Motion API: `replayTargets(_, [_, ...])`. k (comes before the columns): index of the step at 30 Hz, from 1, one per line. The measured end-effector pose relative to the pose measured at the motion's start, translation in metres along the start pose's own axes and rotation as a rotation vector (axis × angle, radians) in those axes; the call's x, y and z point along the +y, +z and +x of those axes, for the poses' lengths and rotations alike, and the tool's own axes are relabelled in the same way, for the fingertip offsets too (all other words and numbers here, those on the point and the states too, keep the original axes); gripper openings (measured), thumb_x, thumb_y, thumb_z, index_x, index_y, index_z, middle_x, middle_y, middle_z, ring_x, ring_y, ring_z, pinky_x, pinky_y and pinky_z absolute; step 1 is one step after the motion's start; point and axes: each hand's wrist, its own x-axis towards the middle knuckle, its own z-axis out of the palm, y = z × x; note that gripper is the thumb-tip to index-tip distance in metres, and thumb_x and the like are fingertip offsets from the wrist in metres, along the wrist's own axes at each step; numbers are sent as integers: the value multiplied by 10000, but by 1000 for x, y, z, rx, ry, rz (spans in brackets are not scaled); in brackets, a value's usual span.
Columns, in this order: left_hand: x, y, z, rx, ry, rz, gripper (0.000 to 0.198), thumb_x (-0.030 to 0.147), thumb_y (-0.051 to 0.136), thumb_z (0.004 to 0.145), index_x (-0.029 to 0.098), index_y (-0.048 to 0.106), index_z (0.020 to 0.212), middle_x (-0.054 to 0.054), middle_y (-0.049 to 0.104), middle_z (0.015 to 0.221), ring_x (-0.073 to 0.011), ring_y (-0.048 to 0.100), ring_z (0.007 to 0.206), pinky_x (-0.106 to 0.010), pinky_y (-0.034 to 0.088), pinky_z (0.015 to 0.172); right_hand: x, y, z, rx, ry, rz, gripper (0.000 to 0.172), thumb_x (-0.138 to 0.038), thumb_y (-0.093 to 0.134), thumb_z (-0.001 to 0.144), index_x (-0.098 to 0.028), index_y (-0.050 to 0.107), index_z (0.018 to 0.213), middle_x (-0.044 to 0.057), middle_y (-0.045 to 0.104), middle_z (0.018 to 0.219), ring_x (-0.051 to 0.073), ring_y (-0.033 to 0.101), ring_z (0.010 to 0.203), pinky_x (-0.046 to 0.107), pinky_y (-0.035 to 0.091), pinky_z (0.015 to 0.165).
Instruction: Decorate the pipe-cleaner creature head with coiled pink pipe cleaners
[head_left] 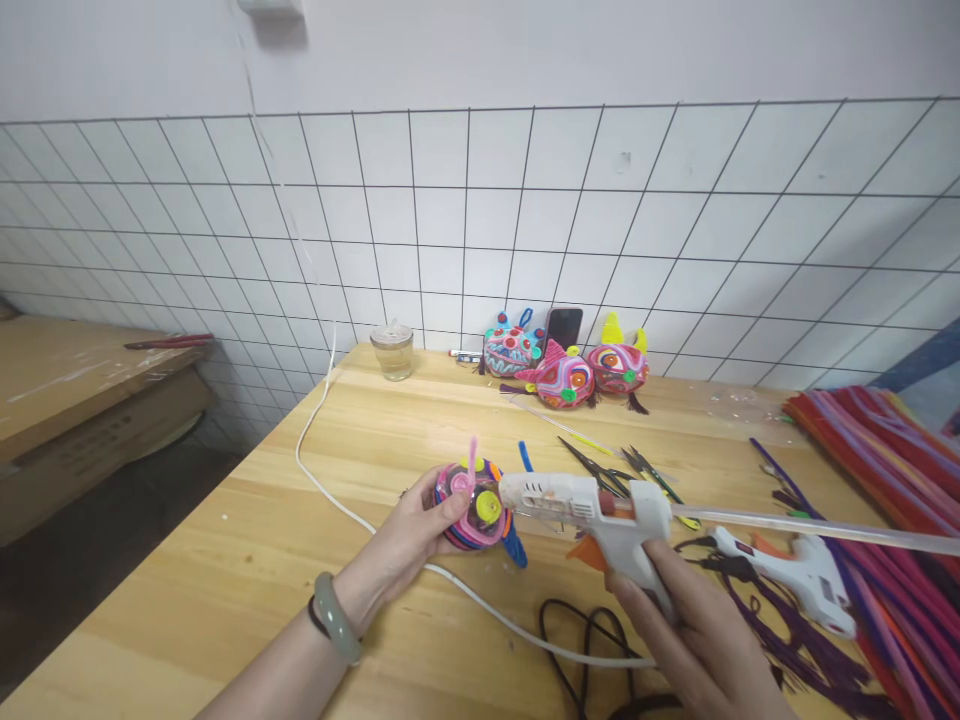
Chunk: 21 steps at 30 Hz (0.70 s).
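Note:
My left hand point(420, 525) is closed around a small round pipe-cleaner figure point(478, 522), striped in pink, orange and blue. Yellow and pink coils sit on its near side, and a pink strand sticks up from it near my thumb. In my right hand point(694, 625) is a white glue gun point(577, 500) with an orange trigger, my fingers wrapped round its handle. The gun's nozzle end is right beside the figure; whether it touches I cannot tell. A long clear glue stick point(810, 527) runs out of the gun's back.
Three finished-looking pipe-cleaner figures point(564, 377), a phone point(564, 327) and a lidded glass point(392, 352) stand by the tiled wall. Scissors point(596, 467), pliers point(651, 472), a second glue gun point(791, 570) and pipe-cleaner bundles point(885, 460) lie right. A white cable point(337, 500) crosses the table.

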Motion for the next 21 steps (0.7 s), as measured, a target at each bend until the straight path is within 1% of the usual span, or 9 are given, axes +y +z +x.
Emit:
replayTargets(3, [0,-1,0,-10,18,3,394,330,662,782,167,564,1127,-129,638,1116,-216,645,880,-376,552,740,2,-1,0,3,50,-24,247,-442,459,903,-210,523,850,12,613,608,148,585,466,207,474,443])
replayTargets(6, [-1,-3,1,0,28,2,371,341,638,800,172,563,1122,-128,638,1121,-230,644,906,-396,550,756,5,-1,-2,-28,64,-39,263,-458,466,896,-204,525,870,26,627,647,150,594,496,210,473,449])
replayTargets(9, [-1,-3,1,31,31,-12,357,334,648,792,187,561,1105,-116,637,1130,-237,645,925,-405,549,766,5,-2,-2,-89,66,-1,215,-414,472,902,-224,481,802,-22,532,562,124,516,429,201,421,396])
replayTargets(11, [-2,-3,1,39,30,-16,359,334,660,780,190,560,1093,-112,642,1119,-240,650,916,-413,551,758,4,-2,-1,-91,42,9,215,-394,466,908,-235,450,764,-47,465,525,113,468,396,197,387,369])
replayTargets(15, [-3,-3,0,19,34,-13,344,330,661,779,186,558,1074,-112,646,1112,-236,653,907,-429,548,768,2,-1,2,-27,-57,0,163,-360,477,907,-231,463,809,-37,503,549,115,488,412,204,403,399])
replayTargets(16, [-3,-3,0,17,33,-12,343,328,660,781,184,556,1075,-113,646,1114,-234,654,904,-428,547,771,1,-2,2,-30,-64,5,156,-354,478,907,-229,467,813,-34,514,554,117,497,419,207,410,409])
replayTargets(19, [-4,-2,0,20,16,-1,343,336,648,791,176,548,1077,-123,648,1113,-237,658,903,-431,544,776,0,-2,2,-100,-49,21,148,-335,472,910,-228,468,807,-34,512,549,120,504,429,207,413,416])
replayTargets(21, [-4,-2,0,15,9,4,349,345,643,793,173,545,1080,-129,649,1112,-243,663,901,-440,543,778,0,-2,2,-107,-45,6,169,-346,460,915,-230,458,791,-35,500,544,121,494,425,213,405,411])
